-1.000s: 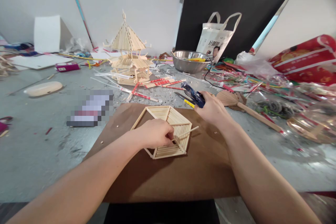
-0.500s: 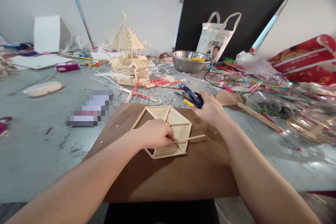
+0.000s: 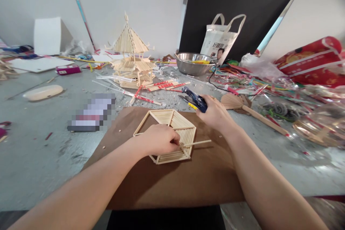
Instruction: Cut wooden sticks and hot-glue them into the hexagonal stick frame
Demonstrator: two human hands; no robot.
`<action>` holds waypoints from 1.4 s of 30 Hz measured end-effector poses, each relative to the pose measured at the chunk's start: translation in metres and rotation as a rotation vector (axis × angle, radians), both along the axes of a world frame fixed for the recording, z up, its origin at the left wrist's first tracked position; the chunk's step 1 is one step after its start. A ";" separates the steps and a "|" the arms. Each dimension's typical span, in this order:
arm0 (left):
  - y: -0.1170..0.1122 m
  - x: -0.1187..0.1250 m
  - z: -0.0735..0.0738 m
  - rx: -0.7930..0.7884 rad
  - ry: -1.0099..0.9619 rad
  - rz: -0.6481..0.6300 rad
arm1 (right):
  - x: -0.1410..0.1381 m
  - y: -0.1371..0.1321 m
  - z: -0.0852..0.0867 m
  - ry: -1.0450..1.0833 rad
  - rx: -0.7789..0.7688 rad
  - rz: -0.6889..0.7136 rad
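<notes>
A hexagonal frame of thin wooden sticks point(image 3: 190, 133), partly filled with rows of sticks, lies flat on a brown sheet point(image 3: 172, 190). My left hand point(image 3: 161, 139) rests over its middle, fingers pinched at the near end of a loose stick point(image 3: 201, 142) that sticks out past the right edge. Those fingertips are partly hidden. Beyond the frame's right corner, my right hand point(image 3: 212, 111) is closed around a dark blue cutter-like tool point(image 3: 198, 101) with a yellow part and a pointed grey jaw aimed left.
A stick pavilion model point(image 3: 132, 54) stands behind, with red-and-white wrapped sticks point(image 3: 161, 85) before it. A steel bowl point(image 3: 192, 65) and tote bag point(image 3: 218, 41) are at the back. Left lie a blurred-out phone-like object point(image 3: 91, 112) and white oval object point(image 3: 43, 92); right, a wooden-handled fan point(image 3: 265, 118).
Almost nothing differs. The view has shifted very slightly; both hands keep their places and their hold.
</notes>
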State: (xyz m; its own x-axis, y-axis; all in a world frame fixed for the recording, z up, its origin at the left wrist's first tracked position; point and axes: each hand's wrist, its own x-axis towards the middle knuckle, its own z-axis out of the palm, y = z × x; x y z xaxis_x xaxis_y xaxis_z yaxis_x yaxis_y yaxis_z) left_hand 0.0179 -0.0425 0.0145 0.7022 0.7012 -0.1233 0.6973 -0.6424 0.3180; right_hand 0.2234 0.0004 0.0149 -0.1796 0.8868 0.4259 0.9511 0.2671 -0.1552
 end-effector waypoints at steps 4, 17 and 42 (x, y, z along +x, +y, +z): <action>-0.001 0.000 -0.002 0.021 0.010 -0.002 | -0.001 -0.001 0.000 -0.013 0.006 0.008; 0.000 0.000 0.000 0.006 0.016 -0.023 | -0.001 0.000 -0.001 -0.005 0.019 0.016; 0.028 -0.018 0.005 -0.103 -0.527 0.284 | 0.005 0.000 0.008 0.170 0.180 -0.079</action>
